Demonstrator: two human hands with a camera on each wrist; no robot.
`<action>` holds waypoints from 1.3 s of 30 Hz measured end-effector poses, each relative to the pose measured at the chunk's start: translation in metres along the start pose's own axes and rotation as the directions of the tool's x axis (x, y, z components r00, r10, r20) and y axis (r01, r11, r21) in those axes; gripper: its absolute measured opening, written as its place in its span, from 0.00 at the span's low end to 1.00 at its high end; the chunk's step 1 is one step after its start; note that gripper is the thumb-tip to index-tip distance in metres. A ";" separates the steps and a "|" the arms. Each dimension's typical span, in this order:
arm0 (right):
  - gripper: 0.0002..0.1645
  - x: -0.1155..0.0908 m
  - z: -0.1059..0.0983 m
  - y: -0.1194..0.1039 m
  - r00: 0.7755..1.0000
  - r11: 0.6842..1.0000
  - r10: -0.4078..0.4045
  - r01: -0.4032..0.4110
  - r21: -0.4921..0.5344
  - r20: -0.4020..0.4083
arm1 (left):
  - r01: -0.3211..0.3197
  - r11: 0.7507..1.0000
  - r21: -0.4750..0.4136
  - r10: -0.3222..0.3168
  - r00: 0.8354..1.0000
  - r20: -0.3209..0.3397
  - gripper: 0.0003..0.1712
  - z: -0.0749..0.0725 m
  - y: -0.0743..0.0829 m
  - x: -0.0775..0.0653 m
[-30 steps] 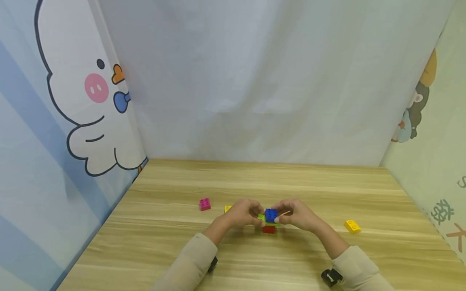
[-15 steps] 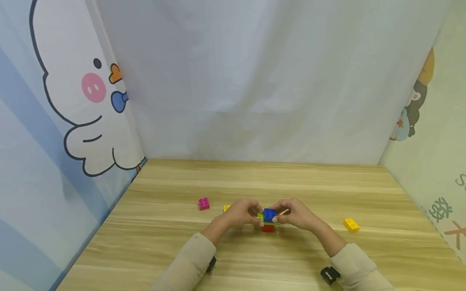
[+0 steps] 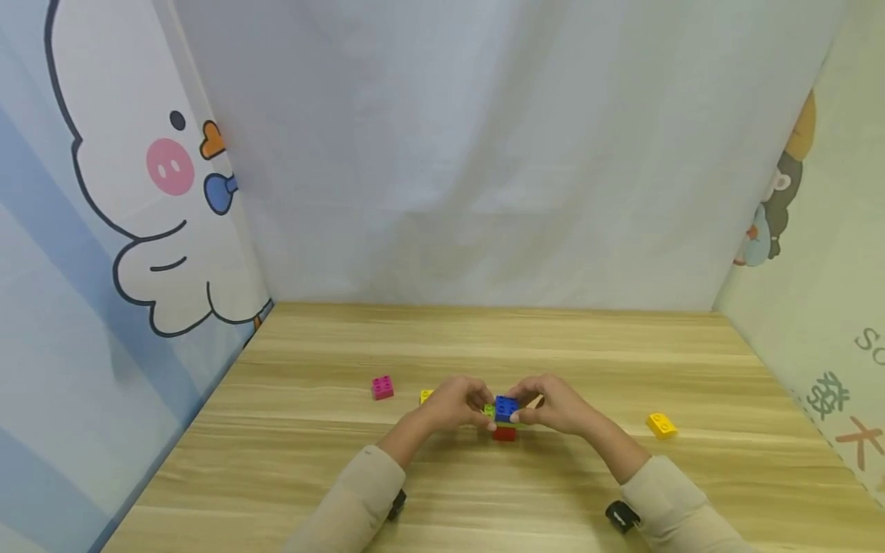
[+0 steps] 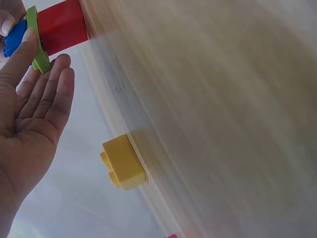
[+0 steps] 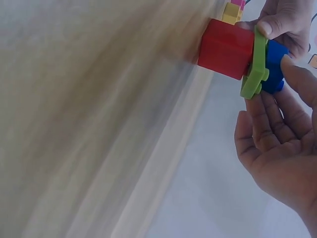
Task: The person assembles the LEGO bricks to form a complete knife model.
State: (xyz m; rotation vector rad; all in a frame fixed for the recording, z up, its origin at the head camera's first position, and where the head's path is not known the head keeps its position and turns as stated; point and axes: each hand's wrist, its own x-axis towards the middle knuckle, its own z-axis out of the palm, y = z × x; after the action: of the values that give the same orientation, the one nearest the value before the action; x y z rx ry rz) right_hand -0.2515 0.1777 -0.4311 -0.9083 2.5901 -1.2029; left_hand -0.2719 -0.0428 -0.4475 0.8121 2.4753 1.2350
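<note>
Blue block (image 3: 506, 408) tops the green plate (image 5: 257, 62), red block (image 5: 226, 48) beneath it; right hand (image 3: 556, 405) pinches the blue block, left hand (image 3: 456, 403) the plate.

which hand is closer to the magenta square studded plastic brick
Left. The left hand is to the right of the magenta brick, slightly nearer the person; the right hand is farther right, across the stack of red, green and blue plastic bricks.

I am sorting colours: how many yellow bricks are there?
2. One yellow brick sits beyond the left hand; the other yellow brick lies right of the right hand. Others may be hidden.
</note>
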 end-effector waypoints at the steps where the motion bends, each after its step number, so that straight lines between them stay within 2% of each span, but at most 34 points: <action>1: 0.16 0.000 0.000 0.000 1.000 1.000 0.001 -0.001 -0.006 0.003 | 0.002 1.000 -0.001 -0.002 1.000 -0.001 0.17 0.000 0.000 0.000; 11: 0.17 0.001 -0.002 -0.002 1.000 1.000 0.000 0.000 0.011 0.032 | 0.006 1.000 -0.014 -0.005 1.000 0.011 0.17 0.000 0.001 -0.001; 22: 0.17 -0.001 -0.001 0.000 1.000 0.999 0.001 -0.001 0.033 0.027 | -0.002 1.000 0.011 0.002 1.000 0.014 0.17 0.000 0.002 0.001; 29: 0.16 -0.002 0.001 0.000 0.999 1.000 -0.002 0.001 0.020 0.034 | 0.003 1.000 -0.016 -0.003 1.000 0.022 0.16 0.003 0.000 -0.001; 39: 0.16 -0.003 0.002 0.004 1.000 0.998 -0.020 0.020 0.053 0.009 | -0.019 1.000 0.006 0.019 1.000 0.024 0.16 0.000 0.002 0.001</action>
State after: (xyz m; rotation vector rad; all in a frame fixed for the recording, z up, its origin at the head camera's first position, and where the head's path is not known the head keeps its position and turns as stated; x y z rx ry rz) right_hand -0.2498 0.1802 -0.4358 -0.9295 2.5349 -1.2623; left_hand -0.2717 -0.0411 -0.4463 0.8491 2.4592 1.2170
